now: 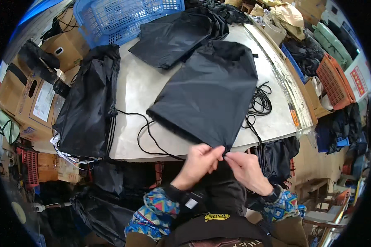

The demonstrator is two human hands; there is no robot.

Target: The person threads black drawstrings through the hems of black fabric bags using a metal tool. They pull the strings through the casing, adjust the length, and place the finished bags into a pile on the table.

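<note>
A black drawstring bag [212, 88] lies flat on the pale table [130, 88], its near corner drawn to the table's front edge. My left hand [200, 161] pinches that corner between thumb and fingers. Right beside it, my right hand [247, 169] pinches the same corner, the fingertips of both hands nearly meeting. What exactly lies between the fingertips is too small to make out. Black cord [154, 142] runs from the left across the table toward my left hand. More cord [260, 101] lies coiled beside the bag's right edge.
Another black bag [90, 103] lies along the table's left side, and more black bags [177, 35] are stacked at the back. Behind them is a blue plastic basket [127, 20]. An orange-handled cutter [293, 115] rests near the right edge. Cardboard boxes [27, 96] stand at left.
</note>
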